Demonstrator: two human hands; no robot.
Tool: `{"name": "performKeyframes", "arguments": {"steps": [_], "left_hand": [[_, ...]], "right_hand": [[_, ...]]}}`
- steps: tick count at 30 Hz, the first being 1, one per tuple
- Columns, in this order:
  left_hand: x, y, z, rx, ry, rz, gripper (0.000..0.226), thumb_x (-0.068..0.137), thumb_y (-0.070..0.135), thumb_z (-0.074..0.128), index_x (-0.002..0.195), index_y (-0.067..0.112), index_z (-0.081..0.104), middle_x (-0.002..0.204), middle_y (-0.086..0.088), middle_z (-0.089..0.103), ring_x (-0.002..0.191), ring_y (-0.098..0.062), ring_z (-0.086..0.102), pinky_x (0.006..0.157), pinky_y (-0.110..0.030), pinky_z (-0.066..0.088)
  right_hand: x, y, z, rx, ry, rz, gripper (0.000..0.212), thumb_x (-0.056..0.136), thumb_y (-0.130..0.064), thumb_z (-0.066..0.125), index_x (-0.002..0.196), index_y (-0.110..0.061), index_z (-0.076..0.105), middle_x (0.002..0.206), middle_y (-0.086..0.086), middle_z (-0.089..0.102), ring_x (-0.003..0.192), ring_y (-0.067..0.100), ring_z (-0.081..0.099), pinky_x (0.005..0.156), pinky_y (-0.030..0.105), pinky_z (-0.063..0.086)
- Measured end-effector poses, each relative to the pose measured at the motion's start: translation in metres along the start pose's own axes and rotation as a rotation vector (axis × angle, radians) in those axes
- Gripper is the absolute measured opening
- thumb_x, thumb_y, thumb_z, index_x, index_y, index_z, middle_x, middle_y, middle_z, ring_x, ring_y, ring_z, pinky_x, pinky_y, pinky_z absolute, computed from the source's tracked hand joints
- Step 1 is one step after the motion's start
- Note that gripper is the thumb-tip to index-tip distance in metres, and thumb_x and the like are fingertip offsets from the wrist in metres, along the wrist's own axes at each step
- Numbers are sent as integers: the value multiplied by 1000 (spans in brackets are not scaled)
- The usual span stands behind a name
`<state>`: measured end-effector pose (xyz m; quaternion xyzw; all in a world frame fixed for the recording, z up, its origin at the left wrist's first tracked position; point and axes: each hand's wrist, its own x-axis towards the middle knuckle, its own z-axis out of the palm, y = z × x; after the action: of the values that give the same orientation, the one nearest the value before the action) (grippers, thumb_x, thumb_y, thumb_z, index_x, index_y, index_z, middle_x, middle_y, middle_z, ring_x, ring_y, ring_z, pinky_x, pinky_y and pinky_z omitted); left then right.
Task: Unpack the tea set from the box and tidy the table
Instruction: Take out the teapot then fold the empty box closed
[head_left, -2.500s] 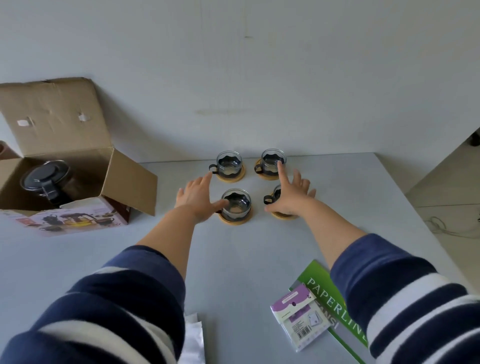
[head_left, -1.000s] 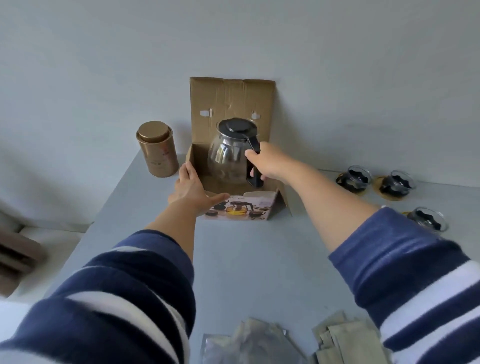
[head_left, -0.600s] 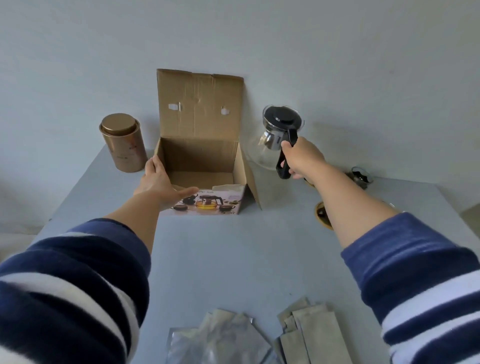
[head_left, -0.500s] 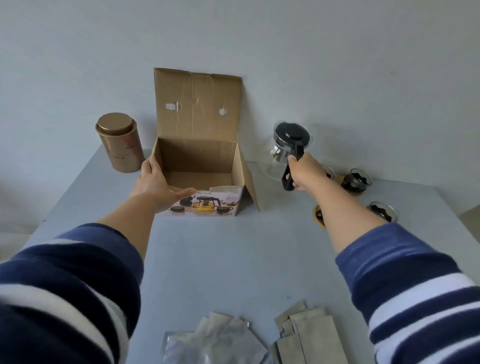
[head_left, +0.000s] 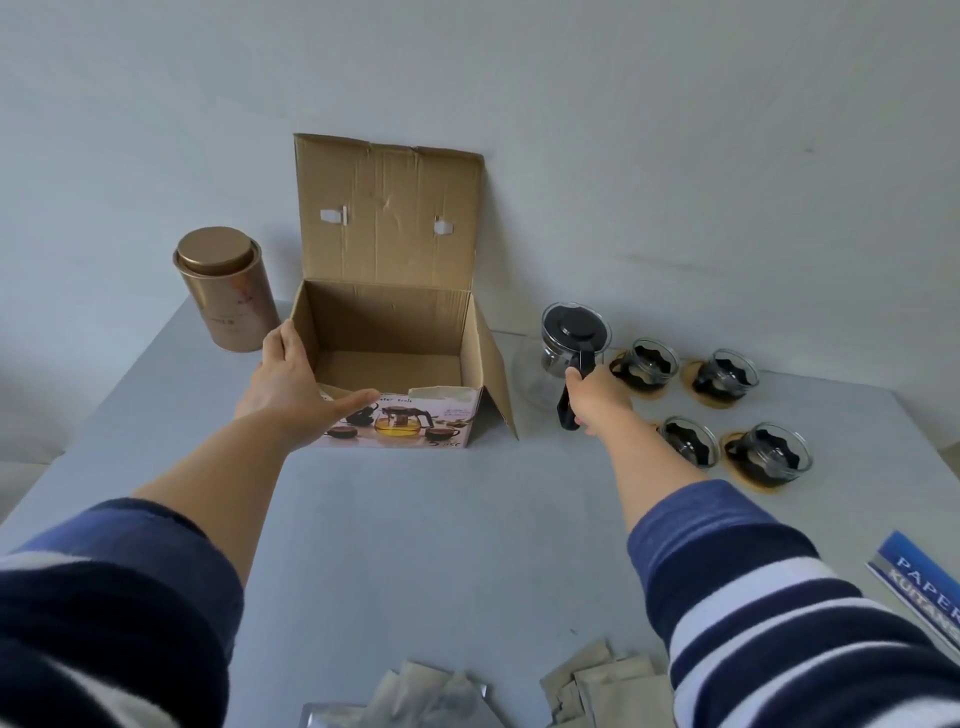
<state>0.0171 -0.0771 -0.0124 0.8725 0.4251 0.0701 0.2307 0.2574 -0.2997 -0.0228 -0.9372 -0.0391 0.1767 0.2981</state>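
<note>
The cardboard box (head_left: 395, 322) stands open with nothing inside, its lid flap upright against the wall. My left hand (head_left: 291, 384) grips the box's front left corner, thumb over the front edge. The glass teapot (head_left: 563, 358) with a black lid rests on the table to the right of the box. My right hand (head_left: 592, 400) is closed on its black handle. Several glass cups on round wooden coasters (head_left: 711, 410) stand in a square to the teapot's right.
A gold tin canister (head_left: 226, 288) stands left of the box by the wall. Flat foil and paper pouches (head_left: 519, 696) lie at the near edge. A blue printed packet (head_left: 924, 587) lies at the right edge of the grey table (head_left: 426, 540).
My right hand lifted the teapot out of the box, carried it right and lowered it onto the table beside the cups. My left hand stayed on the box.
</note>
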Motion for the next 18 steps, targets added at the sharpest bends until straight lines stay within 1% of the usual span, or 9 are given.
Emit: {"name": "performKeyframes", "arguments": {"steps": [3,5,6,8,10,12,14,15,18], "left_hand": [[-1,-1,-2,-42,-19,-11,121,66,72,66,153,23,-1,158,-1,12,140,-32,32,105,-49,43],[0,-2,-5,-159,22,-62,103,76,70,57,153,23,6,159,-2,16,141,-31,31,106,-51,40],[0,-2,-7,-209,82,-91,93,82,67,53,152,22,11,157,-3,21,140,-31,33,106,-52,40],[1,-7,-10,-262,214,-162,77,89,54,51,150,19,20,151,-8,32,134,-34,39,104,-53,41],[1,-13,-14,-354,261,-327,72,87,41,54,146,13,24,143,-14,39,125,-38,46,97,-52,46],[-2,-19,-19,-532,227,-495,69,85,35,59,142,9,30,132,-13,49,106,-36,55,83,-43,50],[-6,-22,-25,-605,208,-492,60,84,31,63,136,11,40,119,-9,57,88,-28,57,72,-38,50],[-8,-24,-28,-604,231,-457,55,84,28,64,132,12,43,116,-8,59,86,-26,56,70,-36,49],[-13,-31,-37,-591,362,-366,46,84,11,60,127,15,42,113,-8,59,87,-28,55,70,-36,46]], "right_hand": [[-19,-6,-8,6,75,67,69,85,-55,54,130,-8,31,128,15,53,106,38,61,86,43,51],[-39,-9,-4,61,156,50,71,85,-51,60,129,-6,28,133,18,47,110,39,58,78,39,48],[-50,-10,4,116,142,53,68,86,-47,60,128,-5,27,132,19,47,108,39,58,78,41,47],[-68,-13,29,307,-7,145,64,89,-44,58,129,-5,27,120,20,56,90,34,63,71,39,50],[-81,-17,51,552,-252,346,55,92,-47,52,128,-10,33,101,17,62,68,25,62,58,34,49],[-85,-23,64,789,-420,467,41,94,-43,51,119,-12,44,93,14,65,71,23,63,66,38,51],[-86,-29,68,1005,-443,527,25,94,-30,56,108,-10,52,85,13,63,71,21,61,75,37,51],[-86,-31,68,1078,-429,548,18,94,-23,59,104,-10,54,81,11,62,69,19,59,74,36,52],[-88,-32,68,1160,-425,584,7,90,-10,62,94,-6,58,80,9,60,68,17,58,53,36,55]]}}
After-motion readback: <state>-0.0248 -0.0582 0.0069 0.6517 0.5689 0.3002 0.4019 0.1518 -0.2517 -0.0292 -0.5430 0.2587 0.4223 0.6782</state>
